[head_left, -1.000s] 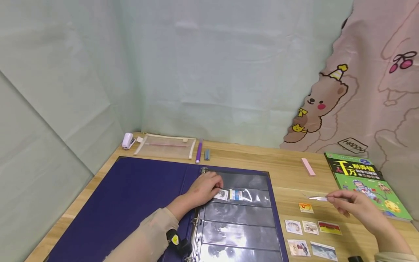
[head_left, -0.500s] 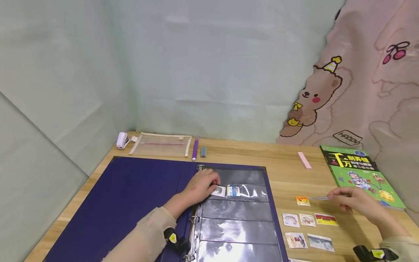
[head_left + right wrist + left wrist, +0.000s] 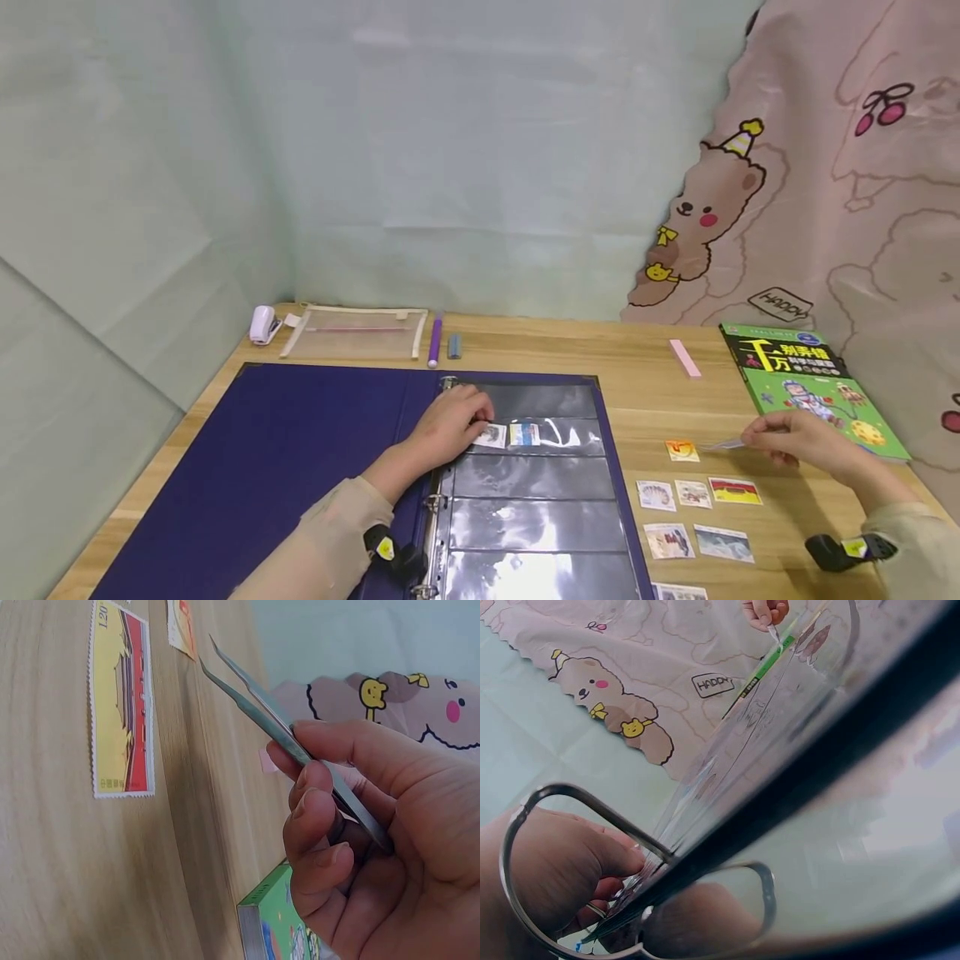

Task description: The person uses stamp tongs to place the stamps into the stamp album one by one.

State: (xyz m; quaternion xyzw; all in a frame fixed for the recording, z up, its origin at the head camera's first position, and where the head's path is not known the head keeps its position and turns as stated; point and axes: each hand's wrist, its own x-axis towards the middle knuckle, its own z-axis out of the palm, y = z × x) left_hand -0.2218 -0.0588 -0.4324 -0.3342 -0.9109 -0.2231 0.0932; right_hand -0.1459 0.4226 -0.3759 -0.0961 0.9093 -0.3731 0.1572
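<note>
My left hand (image 3: 450, 421) is at the left end of the second pocket strip on the black page (image 3: 536, 475) of a blue ring album (image 3: 315, 442). Its thumb and curled fingers pinch the clear film, next to a grey-and-white stamp (image 3: 491, 436) and a blue-and-white stamp (image 3: 524, 435) inside the strip. At the right, my right hand (image 3: 798, 442) grips curved metal tweezers (image 3: 274, 732) between thumb and fingers. Their tips are apart, close beside an orange stamp (image 3: 682, 451) on the table. A yellow-and-red stamp (image 3: 124, 705) lies nearby.
Several more stamps (image 3: 669, 542) lie in rows right of the album. Behind stand a green book (image 3: 825, 396), a pink strip (image 3: 685, 358), a purple pen (image 3: 436, 340), a small grey block (image 3: 454, 347), a mesh pouch (image 3: 352, 333) and a white stapler (image 3: 263, 323).
The tweezers have come down from above the orange stamp to its right edge. My left hand has stayed at the pocket strip. The head view has shifted slightly to the right.
</note>
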